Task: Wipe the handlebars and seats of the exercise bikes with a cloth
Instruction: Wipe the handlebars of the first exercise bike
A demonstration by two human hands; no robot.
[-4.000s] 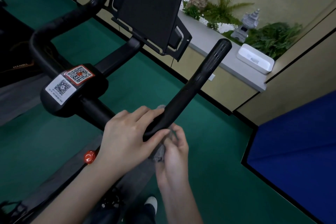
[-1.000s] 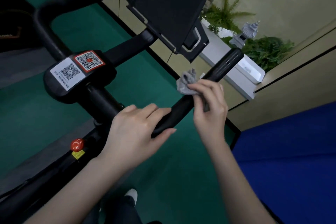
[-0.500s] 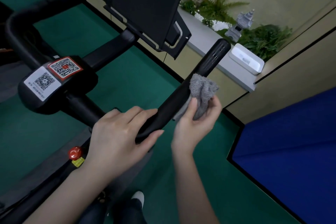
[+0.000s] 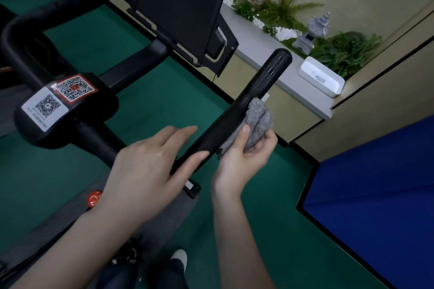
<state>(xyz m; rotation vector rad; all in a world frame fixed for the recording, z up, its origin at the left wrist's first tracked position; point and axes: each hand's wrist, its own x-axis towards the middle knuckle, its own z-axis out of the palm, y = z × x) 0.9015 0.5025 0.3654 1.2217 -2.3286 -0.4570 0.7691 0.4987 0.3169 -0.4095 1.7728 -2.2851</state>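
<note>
As seen from a head-worn camera looking down, a black exercise bike (image 4: 94, 110) stands on a green floor (image 4: 145, 101). Its right handlebar (image 4: 256, 94), a straight black bar, slants from lower left to upper right across the middle of the view. The right hand (image 4: 244, 155) grips a bunched grey cloth (image 4: 258, 117), fingers and thumb curled round it, and holds it against the bar's right side about halfway along. The left hand (image 4: 145, 166) lies at the bar's lower end: its thumb rests across the bar, while its fingers (image 4: 183, 130) reach out nearly straight on the bar's left side, blurred, grasping nothing. A red-edged code sticker (image 4: 75, 88) and a white code sticker (image 4: 44, 107) sit on the bike's central housing. Above them the dark back of a screen mount (image 4: 183, 2) tilts away. A red knob (image 4: 94, 197) shows beside the left wrist. Along the wall a grey ledge (image 4: 251, 37) carries ferns (image 4: 281, 12), a small stone lantern (image 4: 310, 30) and a white tray (image 4: 321, 77). A blue mat (image 4: 375, 195) lies at the right, and one shoe toe (image 4: 179, 257) shows at the bottom.
</note>
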